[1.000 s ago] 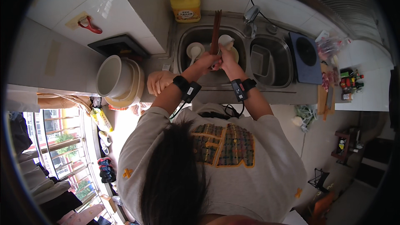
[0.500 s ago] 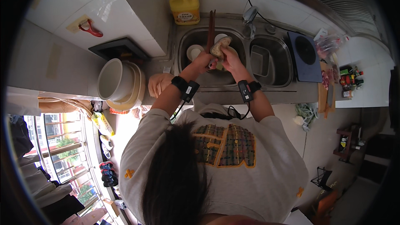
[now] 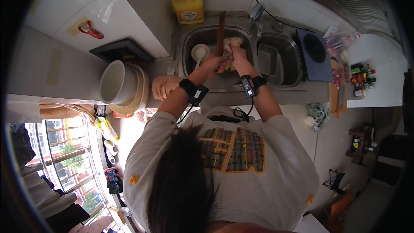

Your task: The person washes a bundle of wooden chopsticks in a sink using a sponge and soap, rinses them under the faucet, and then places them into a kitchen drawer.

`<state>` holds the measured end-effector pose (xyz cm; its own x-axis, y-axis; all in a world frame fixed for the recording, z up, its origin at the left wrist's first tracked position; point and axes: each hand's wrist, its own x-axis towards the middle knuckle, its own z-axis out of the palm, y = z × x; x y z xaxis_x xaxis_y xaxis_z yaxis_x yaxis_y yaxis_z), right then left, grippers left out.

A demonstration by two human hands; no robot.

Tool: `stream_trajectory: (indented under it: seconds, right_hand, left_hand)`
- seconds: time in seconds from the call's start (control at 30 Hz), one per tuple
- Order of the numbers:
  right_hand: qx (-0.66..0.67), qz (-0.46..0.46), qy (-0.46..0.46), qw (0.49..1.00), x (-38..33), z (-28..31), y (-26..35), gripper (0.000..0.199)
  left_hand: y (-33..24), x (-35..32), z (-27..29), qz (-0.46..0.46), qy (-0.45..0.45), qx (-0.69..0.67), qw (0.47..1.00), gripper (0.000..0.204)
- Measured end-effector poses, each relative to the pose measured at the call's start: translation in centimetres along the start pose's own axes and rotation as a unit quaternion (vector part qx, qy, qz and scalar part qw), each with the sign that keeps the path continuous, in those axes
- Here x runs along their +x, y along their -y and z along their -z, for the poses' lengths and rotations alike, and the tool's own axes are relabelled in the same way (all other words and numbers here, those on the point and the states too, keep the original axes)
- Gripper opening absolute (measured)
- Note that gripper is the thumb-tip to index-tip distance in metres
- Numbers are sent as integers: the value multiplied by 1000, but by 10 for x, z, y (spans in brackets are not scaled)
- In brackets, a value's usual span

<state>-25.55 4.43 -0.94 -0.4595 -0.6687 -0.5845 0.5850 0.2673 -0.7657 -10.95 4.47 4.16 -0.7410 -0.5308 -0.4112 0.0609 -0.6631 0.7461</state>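
Over the left sink basin (image 3: 186, 56), my left hand (image 3: 214, 63) is closed around a bundle of reddish-brown chopsticks (image 3: 221, 32). They stand up out of the fist, tips toward the wall. Close beside it, my right hand (image 3: 239, 55) grips a pale, patterned dishcloth (image 3: 233, 42) at the chopsticks' right side. Its fingers are partly hidden by the hand and cloth. Left of my hands, in the basin, sits a small white bowl (image 3: 200, 51) with a white spoon (image 3: 198, 63). What lies beneath my hands is mostly covered.
A chrome faucet (image 3: 256, 15) stands behind the basins. The right basin (image 3: 276, 77) holds a rectangular tray (image 3: 268, 62). A yellow pump jug (image 3: 188, 8) is behind left; stacked tubs (image 3: 118, 82) stand left. A dark blue cooktop (image 3: 317, 67) lies right.
My right hand and the cloth have moved from above the chopsticks' lower part to their right side, lower in the basin. The white spoon in the bowl has come into view.
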Motion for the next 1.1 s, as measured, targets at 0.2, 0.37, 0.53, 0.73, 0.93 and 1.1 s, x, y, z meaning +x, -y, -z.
stream_trajectory:
  seconds: [0.2, 0.37, 0.53, 0.73, 0.93, 1.1]
  right_hand:
    - [42, -13, -48, 998, 11, -3, 0, 12]
    - [137, -12, -32, 990, 65, 39, -29, 22]
    - [110, -67, 123, 984, -26, -11, -11, 25]
    - [114, -21, 55, 992, -43, -19, -2, 18]
    - [105, -22, -3, 994, -32, -20, 18, 22]
    - [73, -3, 48, 996, -40, -22, 14, 20]
  left_hand:
    - [-2, -3, 9, 25, 10, -45, 999, 7]
    - [-1, 6, -1, 19, 1, 23, 1000, 6]
    - [-4, 6, 8, 14, -14, -10, 1000, 11]
    - [4, 13, 10, -33, -40, -50, 997, 8]
    - [-4, 12, -2, -40, -38, 28, 998, 8]
    - [-5, 15, 2, -41, -56, -15, 997, 4]
